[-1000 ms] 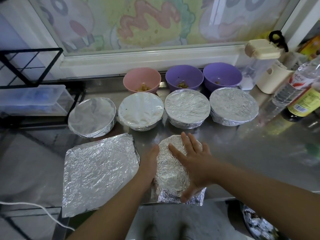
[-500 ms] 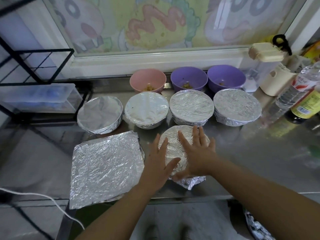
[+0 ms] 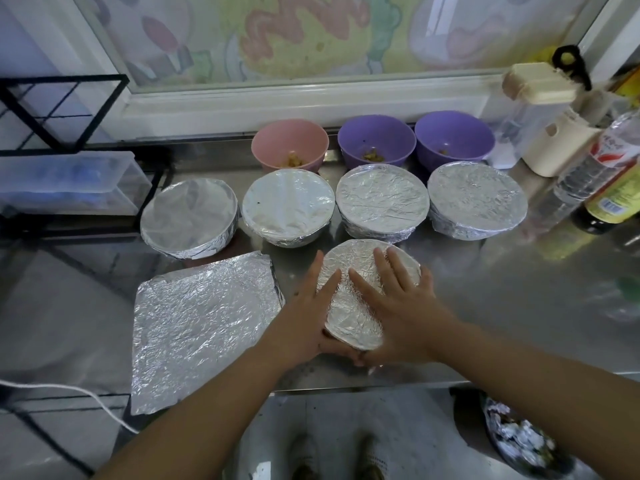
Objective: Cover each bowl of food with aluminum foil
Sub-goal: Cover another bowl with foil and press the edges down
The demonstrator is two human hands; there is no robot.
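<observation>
One loose foil sheet [image 3: 204, 327] lies leftmost, its near edge hanging past the front edge of the desk [image 3: 502, 306]. Just beside it, the left hand [image 3: 304, 320] presses straight fingers [image 3: 327, 280] against the left rim of the front foil-covered bowl [image 3: 349, 313]. The right hand [image 3: 405, 317] lies flat on top, its fingers [image 3: 382, 268] spread (thumbs meeting at the near rim). Rightward, bare desk lies open up to the bottles [image 3: 588, 181].

The loose foil flap that hung at the near edge of the near bowl [image 3: 349, 313] is now tucked under, out of sight. The left hand [image 3: 304, 320] has come from the bowl's left side onto its top beside the right hand [image 3: 398, 306], and both thumbs have dropped to the near rim.
</observation>
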